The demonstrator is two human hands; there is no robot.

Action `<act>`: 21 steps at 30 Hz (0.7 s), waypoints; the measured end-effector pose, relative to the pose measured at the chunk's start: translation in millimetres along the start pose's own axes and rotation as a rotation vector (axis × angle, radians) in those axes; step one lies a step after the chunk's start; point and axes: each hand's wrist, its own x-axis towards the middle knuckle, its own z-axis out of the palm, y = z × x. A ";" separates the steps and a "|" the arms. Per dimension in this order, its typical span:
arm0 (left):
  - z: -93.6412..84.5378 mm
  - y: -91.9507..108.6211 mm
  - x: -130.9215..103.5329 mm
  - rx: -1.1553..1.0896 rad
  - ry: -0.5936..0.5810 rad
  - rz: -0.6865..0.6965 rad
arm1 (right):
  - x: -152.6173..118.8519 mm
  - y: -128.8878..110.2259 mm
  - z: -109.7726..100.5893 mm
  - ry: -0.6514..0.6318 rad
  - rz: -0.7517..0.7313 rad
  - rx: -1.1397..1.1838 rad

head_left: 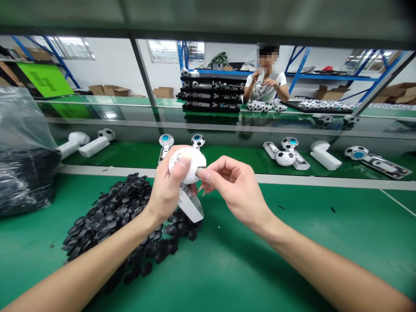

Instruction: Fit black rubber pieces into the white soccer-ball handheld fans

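White device, handle down-right, seemingly nearward

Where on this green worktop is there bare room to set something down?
The green worktop between the black pieces and the right arm looks nearly bare. Another patch lies between that arm and the pale strip, with two small dark scraps on it. The left side is crowded by those pieces and the plastic bag.

On the near table, loose pieces lie right of a bag; behind, units lie along a belt; farther, stacked trays stand left of a person.
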 end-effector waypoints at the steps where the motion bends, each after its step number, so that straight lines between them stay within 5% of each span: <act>1: 0.0 2.3 -0.6 0.037 0.013 0.012 | -0.5 -1.9 0.3 0.001 0.015 0.010; 14: 5.3 30.8 2.5 0.111 -0.063 0.107 | 1.1 -24.2 -12.1 -0.153 0.241 0.005; 21: 7.6 26.6 0.2 0.103 -0.047 0.053 | -2.2 -7.6 -6.8 0.024 -0.143 -0.271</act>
